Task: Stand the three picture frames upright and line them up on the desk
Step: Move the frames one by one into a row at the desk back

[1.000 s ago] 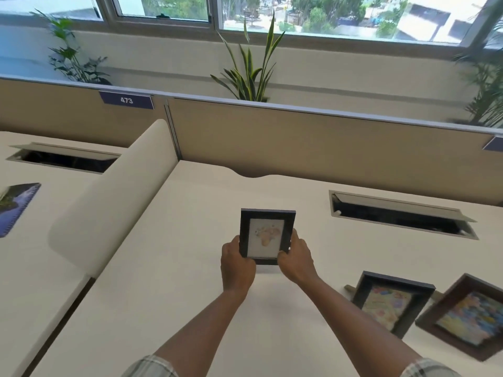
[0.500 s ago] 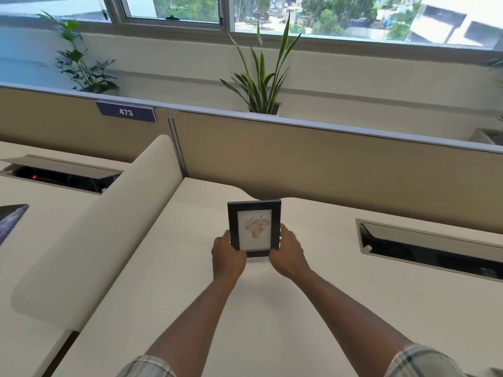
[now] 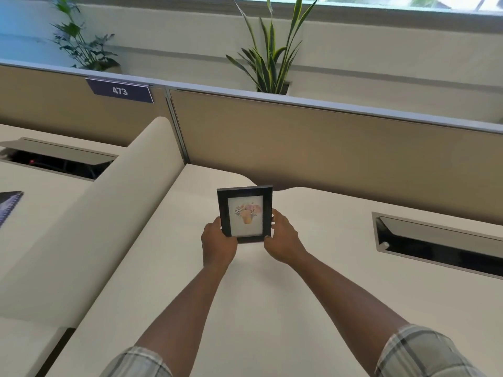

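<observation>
- Progress: one picture frame [image 3: 245, 214] is upright in your hands; judged from this view, the task is in its first placing step, with nothing yet confirmed as set and released.
- Outstanding: the other two frames are not in view, so you cannot say from here whether they stand or lie. By my reading, they remain to be stood up and lined beside this one.
- Location: the frame sits at the middle of the view, over the far part of the desk [image 3: 272, 308], with the beige partition [image 3: 326, 142] at 12 o'clock behind it and the cable slot [image 3: 441, 246] at 3 o'clock, well apart.
- Contact: its bottom edge appears at or just above the desk surface; whether it bears its own weight cannot be told.
- Left hand [image 3: 217, 244]: closed on the frame's lower left edge, fingers wrapped behind, thumb at the front.
- Right hand [image 3: 283, 238]: closed on the lower right edge, fingers curled against the side.
- Appearance: dark, near-black moulding, portrait format, white mat, small picture of flowers in an orange pot. Face turned towards you, leaning slightly back.
- Rear stand: hidden; you cannot confirm it is open.
- Surroundings: curved divider [image 3: 109, 213] at 9 o'clock, well clear.
</observation>
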`<state>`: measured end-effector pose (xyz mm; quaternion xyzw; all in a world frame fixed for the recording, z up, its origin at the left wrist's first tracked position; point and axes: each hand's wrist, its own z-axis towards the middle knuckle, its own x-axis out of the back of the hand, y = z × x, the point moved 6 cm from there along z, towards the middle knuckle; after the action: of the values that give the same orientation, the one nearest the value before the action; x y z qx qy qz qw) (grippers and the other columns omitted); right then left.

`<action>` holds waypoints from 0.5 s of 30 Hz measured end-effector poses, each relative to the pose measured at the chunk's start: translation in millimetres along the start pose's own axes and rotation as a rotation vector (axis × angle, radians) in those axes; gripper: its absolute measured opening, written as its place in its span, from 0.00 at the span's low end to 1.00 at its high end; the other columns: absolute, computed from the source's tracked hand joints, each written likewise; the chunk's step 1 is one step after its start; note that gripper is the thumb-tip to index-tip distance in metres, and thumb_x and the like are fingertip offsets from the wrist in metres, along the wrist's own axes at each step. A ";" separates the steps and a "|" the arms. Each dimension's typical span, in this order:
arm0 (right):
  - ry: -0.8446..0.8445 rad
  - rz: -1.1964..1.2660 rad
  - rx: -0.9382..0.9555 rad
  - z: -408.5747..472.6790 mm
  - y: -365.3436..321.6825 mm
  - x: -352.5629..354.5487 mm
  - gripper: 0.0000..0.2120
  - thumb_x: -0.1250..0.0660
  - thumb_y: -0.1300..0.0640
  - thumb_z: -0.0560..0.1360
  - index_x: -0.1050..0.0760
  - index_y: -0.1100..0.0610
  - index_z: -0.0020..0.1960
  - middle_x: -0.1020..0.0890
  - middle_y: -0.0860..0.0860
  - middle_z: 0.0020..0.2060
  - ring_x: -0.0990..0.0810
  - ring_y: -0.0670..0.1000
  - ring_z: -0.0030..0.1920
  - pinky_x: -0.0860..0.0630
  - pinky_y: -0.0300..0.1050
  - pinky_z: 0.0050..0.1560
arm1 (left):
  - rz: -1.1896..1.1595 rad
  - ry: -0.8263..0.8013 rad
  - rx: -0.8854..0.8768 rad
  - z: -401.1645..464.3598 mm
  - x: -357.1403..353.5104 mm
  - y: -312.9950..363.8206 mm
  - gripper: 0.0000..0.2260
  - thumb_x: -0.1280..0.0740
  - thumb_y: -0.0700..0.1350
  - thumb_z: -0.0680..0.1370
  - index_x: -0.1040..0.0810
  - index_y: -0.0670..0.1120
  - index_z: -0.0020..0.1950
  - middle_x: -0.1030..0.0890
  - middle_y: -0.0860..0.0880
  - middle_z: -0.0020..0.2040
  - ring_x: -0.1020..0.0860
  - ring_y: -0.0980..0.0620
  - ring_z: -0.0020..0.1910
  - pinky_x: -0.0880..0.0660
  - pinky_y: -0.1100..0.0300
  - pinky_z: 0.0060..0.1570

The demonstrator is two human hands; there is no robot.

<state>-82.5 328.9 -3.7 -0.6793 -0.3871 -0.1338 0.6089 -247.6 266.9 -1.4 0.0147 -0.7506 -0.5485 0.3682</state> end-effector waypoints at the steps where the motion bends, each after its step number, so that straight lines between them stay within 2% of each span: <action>1: -0.005 -0.024 0.009 -0.6 0.2 -0.5 0.30 0.34 0.59 0.70 0.39 0.50 0.70 0.28 0.55 0.67 0.28 0.59 0.65 0.30 0.60 0.65 | -0.004 -0.013 0.009 -0.2 0.5 -1.5 0.22 0.31 0.34 0.72 0.27 0.43 0.66 0.24 0.39 0.60 0.24 0.39 0.61 0.23 0.50 0.54; 5: -0.022 -0.166 -0.026 -11.5 5.7 4.1 0.32 0.37 0.57 0.75 0.45 0.55 0.75 0.32 0.57 0.70 0.32 0.59 0.69 0.37 0.58 0.66 | 0.038 -0.067 0.076 -8.1 2.6 -9.7 0.28 0.33 0.34 0.73 0.34 0.40 0.72 0.27 0.38 0.66 0.28 0.39 0.66 0.27 0.51 0.60; 7: -0.007 -0.186 -0.045 -29.1 12.0 6.7 0.30 0.39 0.57 0.76 0.45 0.56 0.75 0.32 0.56 0.71 0.32 0.58 0.69 0.38 0.56 0.67 | 0.072 -0.053 0.117 -22.2 4.9 -14.8 0.28 0.34 0.34 0.72 0.34 0.40 0.72 0.27 0.39 0.66 0.27 0.40 0.65 0.27 0.51 0.61; 10: 0.046 -0.152 -0.010 -75.9 22.1 10.4 0.24 0.39 0.59 0.77 0.39 0.54 0.72 0.28 0.54 0.67 0.28 0.55 0.65 0.34 0.51 0.67 | 0.036 -0.106 0.115 -58.7 -0.5 -15.0 0.20 0.36 0.32 0.71 0.26 0.41 0.63 0.22 0.41 0.59 0.23 0.43 0.58 0.25 0.55 0.54; 12: 0.090 -0.129 0.029 -111.3 32.1 13.1 0.21 0.40 0.60 0.77 0.35 0.54 0.69 0.25 0.53 0.62 0.25 0.53 0.60 0.30 0.50 0.63 | -0.002 -0.178 0.077 -87.5 -11.1 -11.6 0.16 0.39 0.32 0.70 0.22 0.42 0.55 0.19 0.44 0.52 0.21 0.46 0.53 0.27 0.61 0.47; 15: 0.140 -0.130 0.076 -174.9 57.1 16.9 0.17 0.41 0.61 0.77 0.31 0.54 0.65 0.23 0.52 0.58 0.24 0.50 0.57 0.29 0.45 0.59 | 0.016 -0.306 -0.007 -141.4 -32.6 -3.6 0.16 0.41 0.32 0.69 0.20 0.46 0.48 0.19 0.49 0.46 0.21 0.51 0.48 0.29 0.67 0.40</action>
<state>18.8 174.6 4.9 -0.6180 -0.3919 -0.2054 0.6499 -144.8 164.4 -3.9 -0.0762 -0.7962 -0.5440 0.2537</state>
